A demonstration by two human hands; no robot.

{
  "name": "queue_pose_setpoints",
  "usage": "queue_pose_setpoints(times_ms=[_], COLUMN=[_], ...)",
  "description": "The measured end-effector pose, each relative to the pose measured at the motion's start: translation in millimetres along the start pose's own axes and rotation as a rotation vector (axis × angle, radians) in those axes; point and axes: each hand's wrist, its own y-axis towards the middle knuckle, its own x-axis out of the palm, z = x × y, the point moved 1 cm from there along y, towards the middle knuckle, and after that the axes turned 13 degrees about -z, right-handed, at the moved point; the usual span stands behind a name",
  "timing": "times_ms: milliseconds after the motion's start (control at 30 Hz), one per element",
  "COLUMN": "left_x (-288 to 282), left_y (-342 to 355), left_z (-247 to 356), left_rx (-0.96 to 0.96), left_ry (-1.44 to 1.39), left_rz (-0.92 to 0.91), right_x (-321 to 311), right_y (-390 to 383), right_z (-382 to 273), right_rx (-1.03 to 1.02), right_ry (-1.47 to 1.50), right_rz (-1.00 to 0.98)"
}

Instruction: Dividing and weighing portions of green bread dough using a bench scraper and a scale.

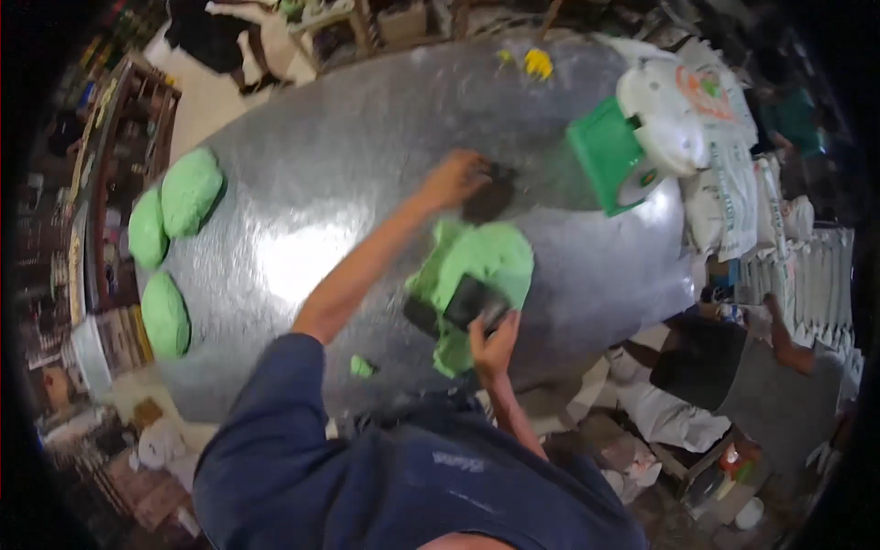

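A lumpy mass of light green dough-like material (490, 252) lies on the grey metal table (348, 128). My right hand (492, 346) grips a flat black rectangular tool (472, 298), which rests on that mass. My left hand (458, 179) reaches above it over the table, fingers bent and apart above a dark patch that I cannot make out clearly. Three green lumps (191, 192) lie along the table's left side, and a small green scrap (361, 366) lies near the front edge.
A green weighing scale (600, 151) with a white top stands at the right, beside stacked white sacks (724, 192). Yellow bits (538, 63) lie at the far edge. Another person (793, 385) is at the lower right, another (206, 41) at the top left. Wooden shelving (124, 137) stands left.
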Motion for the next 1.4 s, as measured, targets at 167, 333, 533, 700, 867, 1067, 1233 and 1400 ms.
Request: queue_pose_setpoints(times_ms=[167,333,533,700,867,1067,1233,1400], left_x=[-19.9,117.9,70.2,65.8,52.1,46.0,48.6,134.8], left_y=[-265.3,-424.3,-248.7,-215.6,-237.6,-193.0,-164.7,-257.2], left_z=[13.1,32.3,74.5,18.7,23.3,3.7,-7.9,34.2], left_rx=[-0.629,-0.416,-0.281,-0.145,-0.317,-0.207,-0.210,-0.572], left_ry=[0.290,0.024,-0.059,-0.063,-0.243,-0.078,-0.408,0.137], left_rz=[0.154,-0.290,0.345,0.094,0.388,0.517,0.496,0.719], right_x=[-37.2,-60.3,-31.6,23.8,73.2,103.5,121.7,82.6], right_y=[16.3,41.2,40.7,62.1,58.0,99.4,135.5,122.3], right_z=[7.2,19.1,-33.8,-70.1,-37.9,-18.4,-8.5,16.8], right_rx=[0.387,0.329,0.308,0.250,0.235,0.159,0.163,0.187], right_ry=[0.682,0.436,-0.246,-0.465,-0.693,-0.616,-0.520,-0.077], right_rz=[0.428,0.351,-0.103,-0.226,-0.227,-0.256,-0.323,-0.174])
